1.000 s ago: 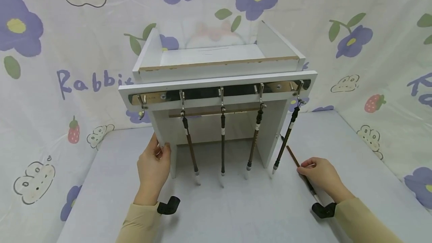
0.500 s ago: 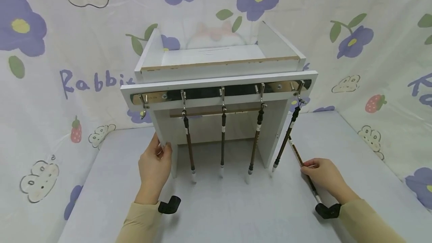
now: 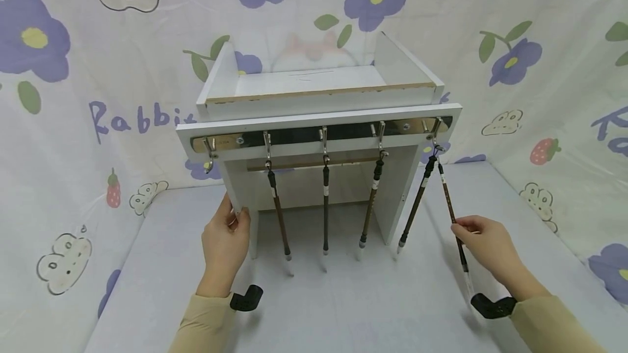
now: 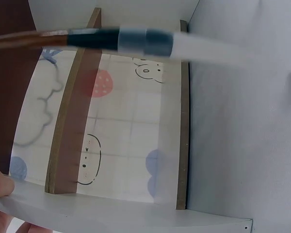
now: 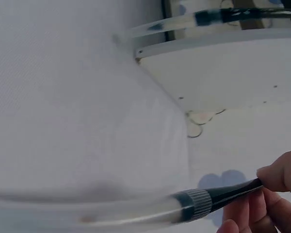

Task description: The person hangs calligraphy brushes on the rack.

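My right hand pinches a calligraphy brush by its shaft, to the right of a white shelf stand. The brush leans, its looped end up near the rightmost hook and its clear-capped tip down; the right wrist view shows that cap. Several similar brushes, among them a dark one and a brown one, hang from hooks on a metal rail. My left hand grips the front edge of the stand's left side panel.
The white stand has an open-topped tray above the hook rail. A leftmost hook sits at the rail's end. The pale tabletop meets a patterned cloth backdrop behind and at both sides.
My right hand has lifted the brush off the table and moved it slightly up and right; its looped end rose toward the rightmost hook. The left hand holds its place. The hanging brushes sway slightly.
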`<action>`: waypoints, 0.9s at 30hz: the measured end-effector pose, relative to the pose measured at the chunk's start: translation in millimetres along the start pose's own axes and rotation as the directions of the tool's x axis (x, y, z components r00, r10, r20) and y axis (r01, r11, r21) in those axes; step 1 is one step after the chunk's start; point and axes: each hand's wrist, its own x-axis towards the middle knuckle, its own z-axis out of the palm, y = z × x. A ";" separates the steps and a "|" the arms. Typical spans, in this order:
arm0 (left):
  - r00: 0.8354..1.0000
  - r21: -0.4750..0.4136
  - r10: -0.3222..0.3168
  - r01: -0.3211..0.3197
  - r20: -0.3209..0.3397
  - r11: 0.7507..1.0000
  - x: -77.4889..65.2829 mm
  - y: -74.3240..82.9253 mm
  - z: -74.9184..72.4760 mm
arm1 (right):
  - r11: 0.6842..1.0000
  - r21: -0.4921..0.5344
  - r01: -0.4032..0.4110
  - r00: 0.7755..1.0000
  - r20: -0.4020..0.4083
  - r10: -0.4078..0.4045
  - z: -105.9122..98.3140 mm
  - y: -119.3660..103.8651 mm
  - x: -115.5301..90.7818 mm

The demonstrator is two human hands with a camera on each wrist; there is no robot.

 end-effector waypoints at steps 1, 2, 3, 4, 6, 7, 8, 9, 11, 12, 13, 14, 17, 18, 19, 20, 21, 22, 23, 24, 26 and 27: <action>1.000 0.000 0.001 -0.001 0.000 1.000 -0.1 0.0 0.3 | 1.000 0.005 0.000 1.000 -0.017 0.000 -2.2 -3.3 -1.4; 1.000 0.001 0.002 -0.002 0.001 1.000 -0.3 0.0 0.4 | 1.000 0.015 -0.003 1.000 -0.031 0.004 -4.4 -7.1 -3.0; 1.000 0.002 0.002 -0.002 0.000 1.000 -0.3 -0.2 0.7 | 1.000 0.027 -0.006 0.999 -0.046 0.007 -6.6 -11.1 -4.6; 1.000 0.002 0.002 -0.002 -0.001 1.000 -0.4 -0.3 0.9 | 0.999 0.038 -0.007 0.998 -0.061 0.010 -8.6 -14.8 -6.1; 1.000 0.004 0.004 -0.004 0.000 1.000 -0.6 -0.4 1.1 | 0.998 0.062 -0.004 0.995 -0.096 0.010 -12.2 -22.4 -9.5; 1.000 0.003 0.005 -0.005 -0.001 1.000 -0.6 -0.7 1.2 | 0.997 0.073 -0.001 0.993 -0.114 0.009 -13.9 -26.1 -11.2; 1.000 0.002 0.007 -0.007 0.000 1.000 -0.5 -0.9 1.2 | 0.997 0.083 0.005 0.991 -0.133 0.006 -15.5 -29.7 -13.0; 1.000 0.002 0.007 -0.007 -0.002 1.000 -0.5 -1.1 1.2 | 0.995 0.095 0.014 0.989 -0.150 0.001 -16.8 -32.9 -14.6; 1.000 0.002 0.011 -0.011 -0.006 1.000 -0.3 -1.3 0.9 | 0.992 0.119 0.035 0.983 -0.184 -0.013 -18.9 -39.5 -18.0; 1.000 0.001 0.013 -0.013 -0.008 1.000 -0.1 -1.5 0.9 | 0.990 0.130 0.046 0.980 -0.198 -0.019 -19.5 -42.9 -19.8; 1.000 -0.001 0.012 -0.012 -0.009 1.000 0.1 -1.5 0.7 | 0.988 0.143 0.056 0.977 -0.214 -0.025 -19.7 -46.0 -21.7; 1.000 -0.002 0.012 -0.012 -0.009 1.000 0.3 -1.4 0.5 | 0.986 0.153 0.068 0.973 -0.228 -0.032 -19.7 -49.1 -23.9; 1.000 -0.004 0.015 -0.015 -0.010 1.000 1.2 -0.9 0.0 | 0.979 0.180 0.100 0.959 -0.280 -0.046 -19.0 -58.8 -30.2; 1.000 -0.005 0.018 -0.018 -0.010 1.000 1.6 -0.8 -0.1 | 0.975 0.190 0.114 0.953 -0.299 -0.053 -18.7 -61.7 -32.2; 1.000 -0.006 0.021 -0.021 -0.010 1.000 1.9 -0.5 -0.2 | 0.971 0.198 0.134 0.945 -0.321 -0.065 -18.0 -64.5 -34.0; 1.000 -0.006 0.023 -0.023 -0.011 1.000 2.2 -0.3 -0.3 | 0.967 0.202 0.158 0.936 -0.342 -0.081 -17.4 -67.0 -35.8; 1.000 -0.005 0.025 -0.025 -0.011 1.000 2.3 0.1 -0.4 | 0.960 0.208 0.185 0.926 -0.363 -0.100 -16.7 -69.2 -37.4; 1.000 -0.005 0.026 -0.026 -0.011 1.000 2.3 0.0 -0.4 | 0.953 0.211 0.219 0.914 -0.386 -0.124 -15.7 -71.2 -38.7; 1.000 -0.006 0.026 -0.026 -0.010 1.000 2.1 0.0 -0.4 | 0.942 0.215 0.256 0.900 -0.408 -0.151 -14.7 -73.0 -40.0; 1.000 -0.006 0.026 -0.026 -0.009 1.000 1.9 -0.1 -0.3 | 0.932 0.214 0.292 0.886 -0.427 -0.180 -13.4 -74.6 -41.2; 1.000 -0.009 0.022 -0.022 -0.006 1.000 1.1 -0.7 0.1 | 0.905 0.209 0.371 0.851 -0.467 -0.241 -10.9 -77.5 -43.2; 1.000 -0.011 0.021 -0.021 -0.005 1.000 0.7 -1.1 0.4 | 0.889 0.203 0.411 0.830 -0.486 -0.274 -9.8 -78.7 -44.0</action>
